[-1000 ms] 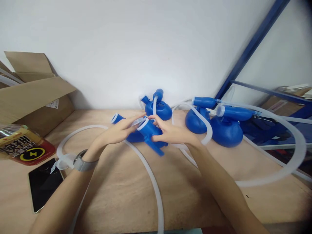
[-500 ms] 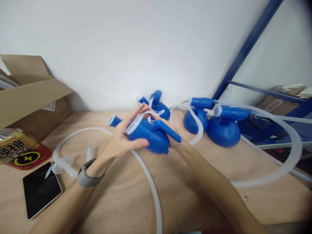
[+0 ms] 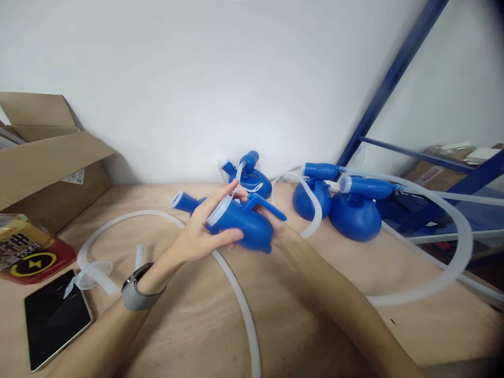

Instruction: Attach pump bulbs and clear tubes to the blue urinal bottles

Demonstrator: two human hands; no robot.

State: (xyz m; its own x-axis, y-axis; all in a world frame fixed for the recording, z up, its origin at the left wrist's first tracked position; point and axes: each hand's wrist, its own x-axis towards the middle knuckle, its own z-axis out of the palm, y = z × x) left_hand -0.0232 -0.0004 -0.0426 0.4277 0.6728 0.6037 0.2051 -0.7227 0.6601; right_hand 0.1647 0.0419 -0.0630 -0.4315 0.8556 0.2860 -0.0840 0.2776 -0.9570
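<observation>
Both my hands hold a blue plastic vessel with a white-rimmed neck and a flat blue handle, lifted a little above the wooden table. My left hand wraps the neck end, thumb under it and fingers stretched along the rim. My right hand cups the rounded body from behind and is mostly hidden by it. Another blue vessel lies on the table just behind my left hand. A translucent white hose curves across the table below the hands.
Three more blue vessels with hoses stand at the back by the white wall. A cardboard box is at the left, with a red-yellow packet and a black phone in front. A blue metal rack stands at the right.
The blue vessel was lifted off the table and turned, its handle now pointing up and to the right. My left hand shifted to grip the neck; my right hand went behind the body.
</observation>
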